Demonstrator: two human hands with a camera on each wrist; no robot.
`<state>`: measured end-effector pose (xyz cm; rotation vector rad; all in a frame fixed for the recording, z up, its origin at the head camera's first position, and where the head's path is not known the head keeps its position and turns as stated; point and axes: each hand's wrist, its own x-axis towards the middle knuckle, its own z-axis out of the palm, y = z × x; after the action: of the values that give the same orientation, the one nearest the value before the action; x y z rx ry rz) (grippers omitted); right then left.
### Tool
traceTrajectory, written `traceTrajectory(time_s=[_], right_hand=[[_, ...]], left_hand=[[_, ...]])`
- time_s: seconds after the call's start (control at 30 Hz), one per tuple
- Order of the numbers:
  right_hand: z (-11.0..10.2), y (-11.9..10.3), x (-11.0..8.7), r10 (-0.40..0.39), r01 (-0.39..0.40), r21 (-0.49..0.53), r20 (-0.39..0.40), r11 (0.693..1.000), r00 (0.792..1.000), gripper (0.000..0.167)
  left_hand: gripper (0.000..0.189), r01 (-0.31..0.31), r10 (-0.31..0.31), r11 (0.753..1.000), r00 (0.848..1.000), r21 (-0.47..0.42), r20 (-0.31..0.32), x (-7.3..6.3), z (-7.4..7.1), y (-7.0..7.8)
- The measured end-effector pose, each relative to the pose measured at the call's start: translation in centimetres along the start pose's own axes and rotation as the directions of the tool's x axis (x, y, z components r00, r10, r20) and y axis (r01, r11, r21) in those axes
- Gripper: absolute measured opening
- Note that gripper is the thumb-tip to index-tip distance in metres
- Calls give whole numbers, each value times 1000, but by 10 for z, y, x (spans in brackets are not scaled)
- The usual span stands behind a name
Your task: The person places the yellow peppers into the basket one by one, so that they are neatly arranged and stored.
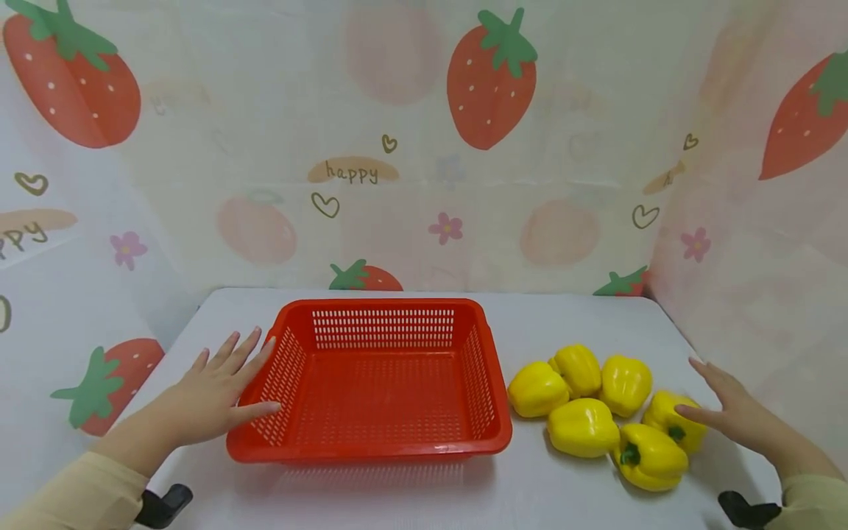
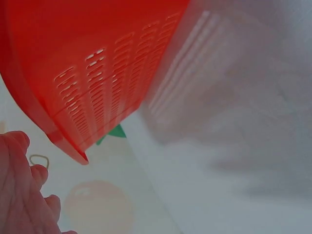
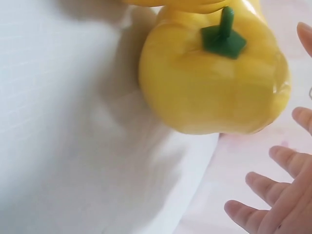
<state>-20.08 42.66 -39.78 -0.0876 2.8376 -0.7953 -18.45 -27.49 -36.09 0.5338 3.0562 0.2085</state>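
A red plastic basket [image 1: 377,397] with slotted walls stands on the white table, nothing inside it. My left hand [image 1: 215,390] is spread with straight fingers over the basket's left rim; the left wrist view shows the fingers [image 2: 22,190] near the basket's outer wall [image 2: 97,73]. Several yellow bell peppers [image 1: 583,427] lie grouped right of the basket, some with green stems showing. My right hand [image 1: 735,408] hovers beside the rightmost pepper [image 1: 672,419], fingers extended. In the right wrist view, a pepper [image 3: 214,83] sits apart from the spread fingers [image 3: 287,161].
The white table [image 1: 570,320] reaches back to a curtain [image 1: 411,96] printed with strawberries, hearts and flowers, which also hangs at both sides. Black straps [image 1: 165,506] show at both wrists.
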Motion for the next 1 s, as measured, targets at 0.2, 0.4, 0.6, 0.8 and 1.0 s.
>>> traceTrajectory(time_s=[0.2, 0.4, 0.6, 0.8, 1.0], right_hand=[[5, 7, 0, 27, -28, 17, 54, 999, 998, 91], [8, 12, 0, 46, -50, 35, 102, 998, 994, 87], [8, 16, 3, 103, -111, 43, 160, 993, 982, 88], [11, 17, 3, 135, -155, 83, 211, 984, 968, 86], [13, 16, 3, 166, -195, 108, 236, 975, 957, 85]], left_hand=[[100, -8, 8, 1000, 1000, -3, 21, 0, 2, 3], [100, -12, 12, 1000, 1000, -5, 27, -1, 5, 5], [97, -10, 11, 1000, 999, -27, 35, -3, 8, 6], [97, -26, 27, 999, 999, -19, 29, -4, 12, 7], [103, -12, 13, 1000, 999, -21, 39, -4, 15, 7]])
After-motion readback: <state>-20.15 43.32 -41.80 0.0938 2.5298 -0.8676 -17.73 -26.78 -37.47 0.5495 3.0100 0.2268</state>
